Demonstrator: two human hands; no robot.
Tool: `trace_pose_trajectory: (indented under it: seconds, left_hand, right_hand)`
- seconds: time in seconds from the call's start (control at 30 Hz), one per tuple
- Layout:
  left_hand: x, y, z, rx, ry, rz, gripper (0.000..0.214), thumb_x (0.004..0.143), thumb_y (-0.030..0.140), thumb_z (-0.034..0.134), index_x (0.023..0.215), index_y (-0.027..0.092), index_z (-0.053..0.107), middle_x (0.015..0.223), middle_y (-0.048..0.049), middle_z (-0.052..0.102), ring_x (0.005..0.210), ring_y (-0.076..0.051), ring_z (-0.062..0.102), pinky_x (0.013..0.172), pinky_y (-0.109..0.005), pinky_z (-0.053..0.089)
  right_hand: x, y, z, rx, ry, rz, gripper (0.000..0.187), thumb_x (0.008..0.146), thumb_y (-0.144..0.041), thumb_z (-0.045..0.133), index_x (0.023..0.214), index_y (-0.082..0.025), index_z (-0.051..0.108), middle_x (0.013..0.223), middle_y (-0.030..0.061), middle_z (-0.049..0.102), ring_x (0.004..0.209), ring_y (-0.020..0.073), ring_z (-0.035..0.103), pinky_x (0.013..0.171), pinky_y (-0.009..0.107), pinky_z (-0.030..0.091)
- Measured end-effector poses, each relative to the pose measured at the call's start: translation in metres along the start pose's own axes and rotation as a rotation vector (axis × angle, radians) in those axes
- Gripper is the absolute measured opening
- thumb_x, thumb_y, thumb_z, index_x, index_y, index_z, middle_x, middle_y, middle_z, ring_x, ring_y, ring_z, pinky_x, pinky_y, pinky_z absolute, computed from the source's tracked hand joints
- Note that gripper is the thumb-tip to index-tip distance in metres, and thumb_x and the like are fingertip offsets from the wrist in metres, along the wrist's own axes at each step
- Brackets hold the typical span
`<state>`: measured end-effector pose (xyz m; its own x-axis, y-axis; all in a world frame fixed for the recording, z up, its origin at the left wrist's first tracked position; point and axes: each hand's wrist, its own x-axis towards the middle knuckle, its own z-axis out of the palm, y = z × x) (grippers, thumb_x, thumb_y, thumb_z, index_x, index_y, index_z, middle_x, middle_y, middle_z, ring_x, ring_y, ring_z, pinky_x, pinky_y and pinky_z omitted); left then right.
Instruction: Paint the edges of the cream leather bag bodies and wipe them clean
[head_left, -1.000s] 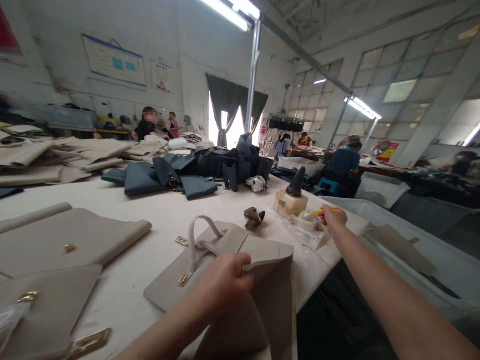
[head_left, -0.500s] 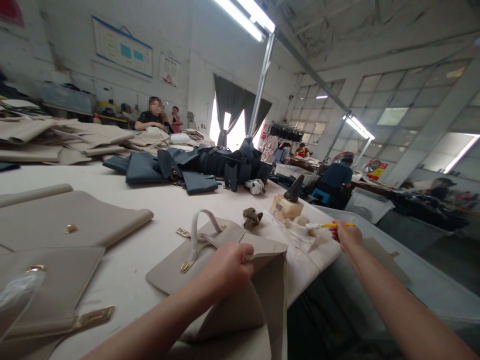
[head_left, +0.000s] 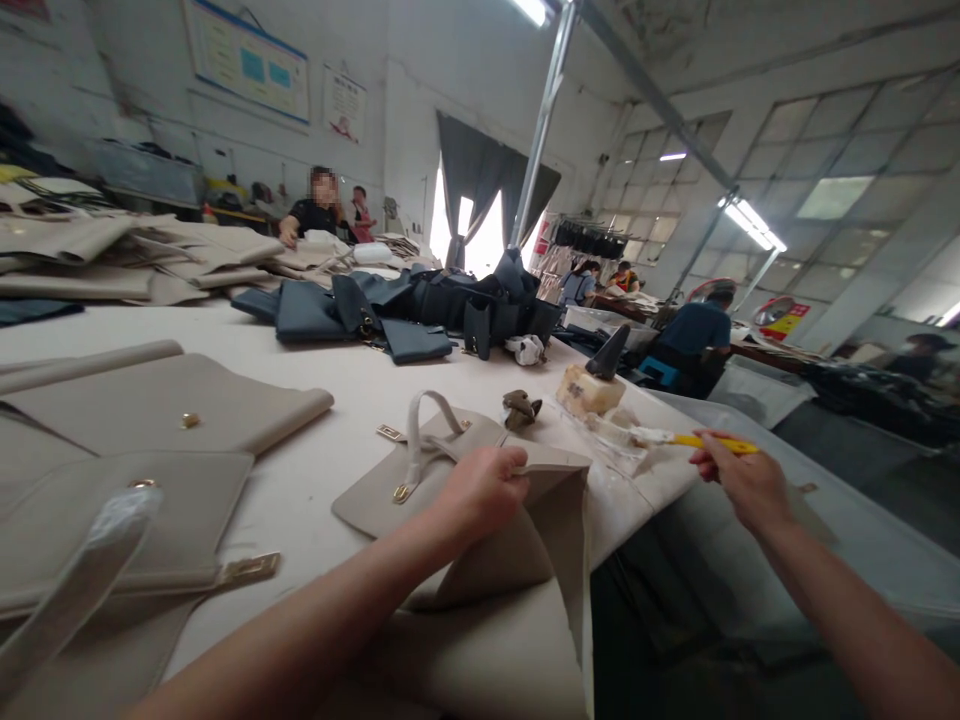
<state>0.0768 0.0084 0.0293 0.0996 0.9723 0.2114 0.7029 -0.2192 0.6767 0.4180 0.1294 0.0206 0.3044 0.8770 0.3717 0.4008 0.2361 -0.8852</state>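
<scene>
My left hand point(head_left: 484, 490) is closed on the flap of a beige leather bag point(head_left: 510, 640), its long side running toward me over the table point(head_left: 300, 500) edge, while my right hand point(head_left: 742, 490) pinches a yellow-handled brush point(head_left: 712, 441) — out past the edge, farther from the bag.

Beige bag panel point(head_left: 510, 590): matt, fine-grained, leather-like. Strap handle point(head_left: 414, 440): same matt finish. Buckle point(head_left: 251, 570): glossy gold-toned metal; snap stud point(head_left: 190, 420) likewise. Tabletop point(head_left: 315, 490): pale, matt, cloth-like. Yellow stick point(head_left: 720, 442): glossy, apparently plastic. Sheet point(head_left: 607, 445): clear, crinkled plastic, whitish smears. Block point(head_left: 590, 390): pale, rough, material unclear. Dark blue panels point(head_left: 311, 315): matt, leather-like.
</scene>
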Motion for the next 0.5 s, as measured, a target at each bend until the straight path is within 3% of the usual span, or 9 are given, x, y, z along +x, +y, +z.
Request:
trace_pose_trajectory:
  seconds: [0.13, 0.27, 0.5]
  left_hand:
    - [0.001, -0.004, 0.006, -0.031, 0.016, 0.028, 0.028, 0.072, 0.014, 0.052, 0.056, 0.020, 0.030, 0.053, 0.0044, 0.032, 0.054, -0.012, 0.033, 0.054, -0.028, 0.019]
    - [-0.001, -0.004, 0.009, -0.051, 0.010, 0.060, 0.028, 0.072, 0.015, 0.052, 0.056, 0.020, 0.030, 0.052, 0.0043, 0.031, 0.054, -0.012, 0.033, 0.054, -0.027, 0.019]
    - [0.002, -0.009, 0.011, -0.059, 0.025, 0.068, 0.027, 0.071, 0.014, 0.052, 0.055, 0.019, 0.030, 0.052, 0.0044, 0.031, 0.053, -0.011, 0.032, 0.053, -0.027, 0.018]
  right_hand:
    - [-0.048, -0.017, -0.011, 0.140, -0.038, 0.083, 0.043, 0.062, -0.050, 0.072, 0.086, -0.015, 0.066, 0.057, 0.0016, 0.059, 0.042, 0.0106, 0.046, 0.038, 0.021, 0.039]
    - [-0.087, -0.034, 0.002, 0.188, -0.105, 0.165, 0.047, 0.057, -0.050, 0.077, 0.083, -0.013, 0.067, 0.053, 0.0020, 0.058, 0.040, 0.0098, 0.046, 0.035, 0.019, 0.037]
    - [-0.097, -0.022, 0.033, 0.048, -0.150, 0.111, 0.052, 0.060, -0.056, 0.072, 0.086, -0.011, 0.065, 0.054, 0.0023, 0.060, 0.041, 0.0112, 0.049, 0.036, 0.021, 0.041]
